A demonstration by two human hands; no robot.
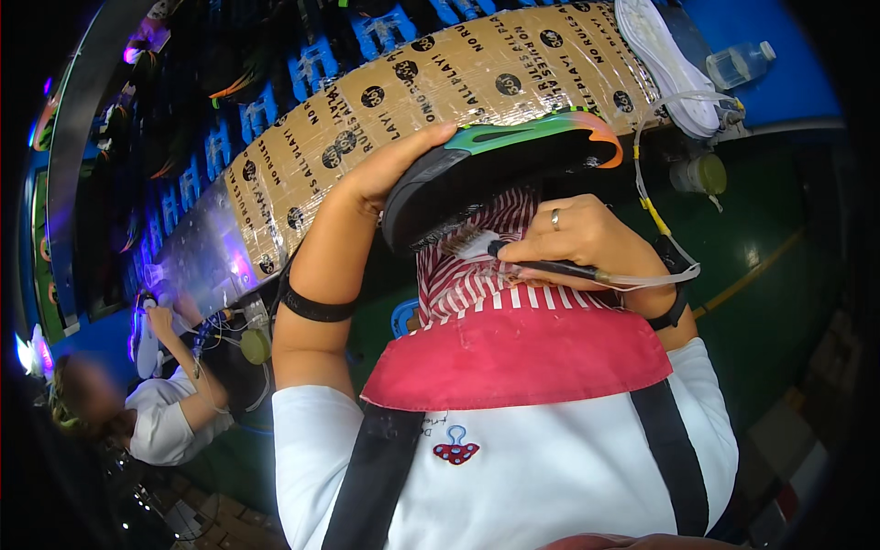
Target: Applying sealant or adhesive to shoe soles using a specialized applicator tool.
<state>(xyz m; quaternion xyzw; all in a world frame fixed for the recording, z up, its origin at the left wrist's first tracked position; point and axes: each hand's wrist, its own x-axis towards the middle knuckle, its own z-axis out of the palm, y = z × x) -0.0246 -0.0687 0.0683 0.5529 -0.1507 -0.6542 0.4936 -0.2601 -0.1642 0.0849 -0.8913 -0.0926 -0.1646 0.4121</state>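
Observation:
My left hand [390,170] is closed on a shoe sole [440,188], gripping it near its left end. The sole is tilted above my lap, mostly black, with a side wall that fades from green to orange. A thin-handled brush [559,268] is pinched in my right hand [582,234], which wears a ring. Its pale bristle head [467,245] sits at the sole's lower edge; whether the two touch, I cannot tell. From the brush's rear end runs a clear tube [646,280]. Beneath lies my red and striped apron [513,357].
A bench covered in printed brown wrapping [348,128] spans the far side, before blue racks [316,69]. At far right are a white sole [665,64], a clear bottle [741,64] and a lidded jar [698,174]. A co-worker [174,412] at left handles another shoe part.

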